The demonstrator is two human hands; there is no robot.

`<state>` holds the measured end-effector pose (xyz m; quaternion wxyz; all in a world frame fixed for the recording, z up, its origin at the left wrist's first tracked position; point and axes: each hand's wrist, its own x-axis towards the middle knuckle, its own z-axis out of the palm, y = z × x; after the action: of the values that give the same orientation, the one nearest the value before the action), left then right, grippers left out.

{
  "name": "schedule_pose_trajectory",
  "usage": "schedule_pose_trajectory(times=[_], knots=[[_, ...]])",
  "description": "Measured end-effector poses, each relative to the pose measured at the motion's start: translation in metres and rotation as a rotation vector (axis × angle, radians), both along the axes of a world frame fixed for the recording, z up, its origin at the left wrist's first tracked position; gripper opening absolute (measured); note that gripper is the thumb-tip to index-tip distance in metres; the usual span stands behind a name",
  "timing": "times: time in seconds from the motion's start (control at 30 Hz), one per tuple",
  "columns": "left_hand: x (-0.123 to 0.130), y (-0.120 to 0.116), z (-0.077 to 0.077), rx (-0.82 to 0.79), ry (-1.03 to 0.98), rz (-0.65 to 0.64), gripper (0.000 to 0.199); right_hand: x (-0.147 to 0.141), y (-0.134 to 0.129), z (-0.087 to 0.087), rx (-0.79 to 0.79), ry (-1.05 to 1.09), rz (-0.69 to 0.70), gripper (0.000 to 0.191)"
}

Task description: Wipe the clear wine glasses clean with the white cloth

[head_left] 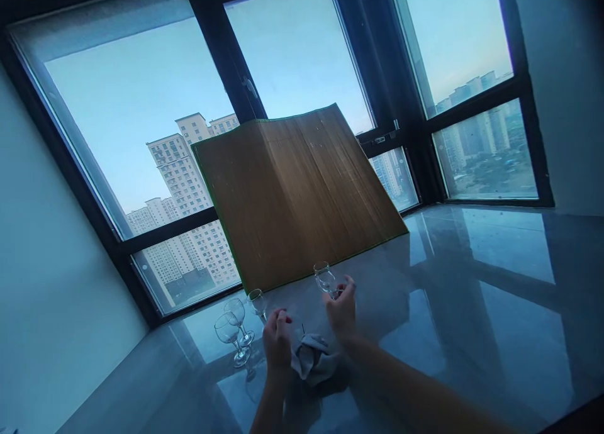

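My right hand (341, 308) is closed around the lower part of a clear stemmed glass (324, 278), its bowl tilted up and to the left. My left hand (277, 338) has its fingers drawn together; what they hold, if anything, cannot be made out. Just behind it is another stemmed glass (257, 302), whose foot is hidden by the hand. Two more stemmed glasses, one in front (228, 329) and one behind (234, 311), stand upright to the left. A crumpled grey cloth (313, 358) lies between my forearms.
A large brown board (302, 195) with a green edge leans against the dark-framed windows (141, 126) behind the glasses. The glossy grey surface (453, 333) extends to the right and reflects the windows. A pale wall (42, 245) rises at the left.
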<state>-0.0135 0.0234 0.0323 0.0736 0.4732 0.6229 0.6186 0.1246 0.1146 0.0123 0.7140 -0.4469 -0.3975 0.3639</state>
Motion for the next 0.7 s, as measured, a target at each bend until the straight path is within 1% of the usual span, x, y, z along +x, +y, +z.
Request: schedule_pose_trajectory(times=[0.1,0.17,0.2,0.27,0.33,0.37,0.43,0.57,0.63,0.7], knots=[[-0.013,-0.004,0.007,0.16,-0.142,0.306,0.027,-0.001,0.002,-0.003,-0.001,-0.009,-0.008,0.074],[-0.022,-0.007,0.012,0.247,-0.233,0.461,0.021,-0.001,0.004,-0.005,0.0,-0.02,-0.009,0.074],[-0.027,-0.009,0.013,0.276,-0.268,0.532,0.022,-0.001,0.004,-0.006,-0.001,-0.025,-0.012,0.073],[-0.037,-0.012,0.016,0.295,-0.312,0.683,0.032,-0.001,0.007,-0.007,-0.008,-0.027,-0.018,0.073],[-0.048,-0.015,0.017,0.274,-0.344,0.829,0.039,-0.001,0.01,-0.009,-0.019,-0.019,-0.019,0.074],[-0.053,-0.016,0.016,0.257,-0.362,0.879,0.041,-0.001,0.011,-0.009,-0.026,-0.015,-0.019,0.075],[-0.063,-0.015,0.012,0.227,-0.414,0.922,0.042,0.0,0.013,-0.01,-0.032,-0.013,-0.024,0.075],[-0.071,-0.01,0.002,0.152,-0.547,0.935,0.043,0.002,0.013,-0.012,-0.036,-0.024,-0.012,0.073],[-0.071,-0.008,-0.001,0.122,-0.565,0.934,0.043,0.002,0.012,-0.012,-0.055,-0.036,0.005,0.073],[-0.071,-0.006,-0.003,0.11,-0.54,0.922,0.042,0.002,0.012,-0.012,-0.069,-0.045,0.006,0.072]])
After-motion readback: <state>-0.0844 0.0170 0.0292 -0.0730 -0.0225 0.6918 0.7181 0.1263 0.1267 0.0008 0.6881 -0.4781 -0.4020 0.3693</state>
